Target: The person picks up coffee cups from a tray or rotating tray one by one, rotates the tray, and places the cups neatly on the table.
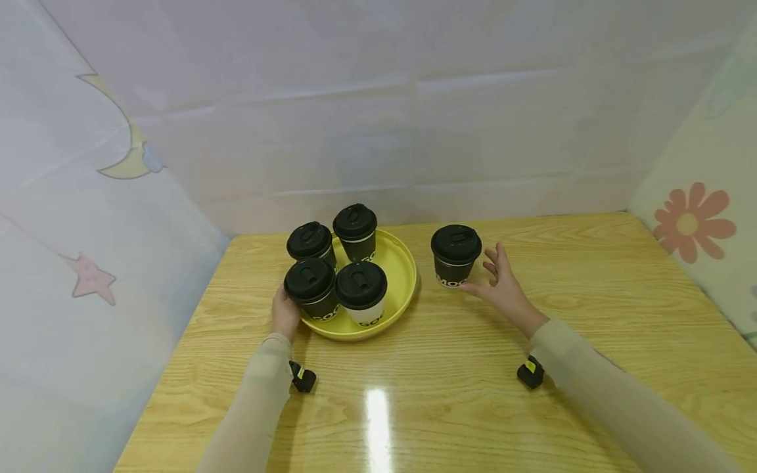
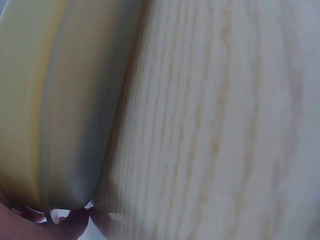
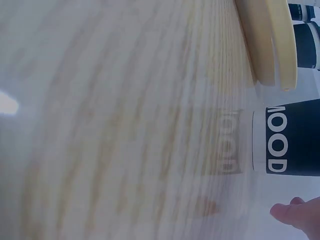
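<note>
Here's the left hand [image 1: 285,314], pinching the rim of one yellow tray [image 1: 402,276]! Four cups [image 1: 361,286] aboard, three dark, one white, all black-lidded. Right of the tray, a fifth cup [image 1: 454,256], upright on the table [image 1: 414,381]; beside it, one right hand [image 1: 503,289], thumb and fingers spread.

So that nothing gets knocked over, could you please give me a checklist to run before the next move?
1. Left hand holding the yellow tray: ok.
2. Four cups standing on the tray: ok.
3. Bare space at the tray's right side: ok.
4. Lone cup upright on the table: ok.
5. Right hand gripping it: not ok; the right wrist view shows a gap.
6. Its contents: cannot tell, lid on.
</note>
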Tool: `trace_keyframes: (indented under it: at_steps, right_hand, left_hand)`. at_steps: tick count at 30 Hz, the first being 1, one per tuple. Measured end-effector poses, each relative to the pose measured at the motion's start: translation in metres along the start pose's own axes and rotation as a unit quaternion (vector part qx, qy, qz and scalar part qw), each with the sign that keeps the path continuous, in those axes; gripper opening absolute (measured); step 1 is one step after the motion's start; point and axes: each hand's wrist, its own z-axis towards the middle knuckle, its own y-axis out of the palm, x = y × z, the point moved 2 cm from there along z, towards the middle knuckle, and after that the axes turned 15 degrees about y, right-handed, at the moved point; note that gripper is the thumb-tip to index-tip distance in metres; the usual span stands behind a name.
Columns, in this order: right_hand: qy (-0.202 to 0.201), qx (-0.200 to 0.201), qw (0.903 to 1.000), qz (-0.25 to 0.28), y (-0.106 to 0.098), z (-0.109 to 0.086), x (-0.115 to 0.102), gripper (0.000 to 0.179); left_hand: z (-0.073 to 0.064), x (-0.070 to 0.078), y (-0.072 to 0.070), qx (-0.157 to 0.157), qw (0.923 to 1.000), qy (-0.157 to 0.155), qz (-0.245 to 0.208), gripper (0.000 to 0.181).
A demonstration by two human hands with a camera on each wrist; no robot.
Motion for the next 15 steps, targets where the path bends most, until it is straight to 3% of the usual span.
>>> trace_keyframes:
  at_steps: [15]
  right_hand:
    - [-0.001, 0.001, 1.0000, 0.007, -0.004, -0.025, -0.001, 0.113]
  left_hand:
    - [0.002, -0.004, -0.001, -0.011, 0.9998, -0.013, -0.002, 0.041]
